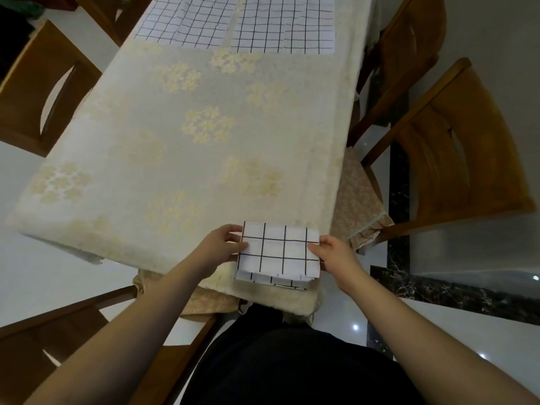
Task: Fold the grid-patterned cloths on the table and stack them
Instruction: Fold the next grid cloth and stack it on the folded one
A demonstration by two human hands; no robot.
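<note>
Both hands, left (217, 247) and right (333, 254), pinch the folded cloth (279, 252) atop the stack (274, 280). It overhangs the bench (175, 141) edge; a nudge could topple it.

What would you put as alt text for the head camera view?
Both hands, left hand and right hand, pinch the side edges of a folded grid cloth topping a small stack at the table's near edge. Two unfolded grid cloths lie at the far end.

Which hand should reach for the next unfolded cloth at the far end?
Probably the right hand. The near stack, which both hands pinch, sits at the table's right corner, and the right unfolded cloth lies almost straight ahead of it. The left hand would suit the left unfolded cloth.
</note>
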